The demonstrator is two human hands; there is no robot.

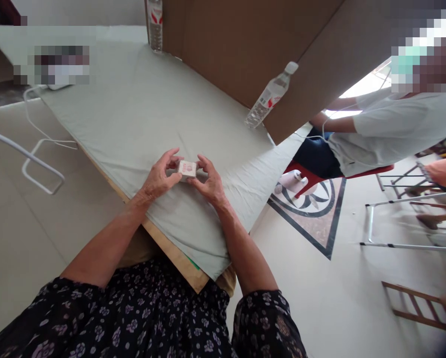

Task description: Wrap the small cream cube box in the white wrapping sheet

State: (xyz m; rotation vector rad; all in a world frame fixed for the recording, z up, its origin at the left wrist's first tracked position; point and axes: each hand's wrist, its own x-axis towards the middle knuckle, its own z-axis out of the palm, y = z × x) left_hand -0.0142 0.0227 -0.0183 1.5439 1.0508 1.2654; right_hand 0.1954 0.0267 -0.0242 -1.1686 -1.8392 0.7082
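Observation:
A small white box with red print (pixel 187 168) is between my two hands, low over the cloth-covered table (pixel 133 109). Its printed face points up. My left hand (pixel 161 174) grips the left end, with the thumb on the near corner and the fingers curved behind. On the opposite end, my right hand (pixel 210 181) has its thumb along the near side and its fingers bent at the far corner. The fingers partly hide the box's ends.
A cardboard panel (pixel 223 44) stands across the table's far side. One water bottle (pixel 270 97) leans before it, and another bottle (pixel 156 27) stands at its left edge. On the right, a person in a white shirt (pixel 390 132) sits on a red stool (pixel 305 171).

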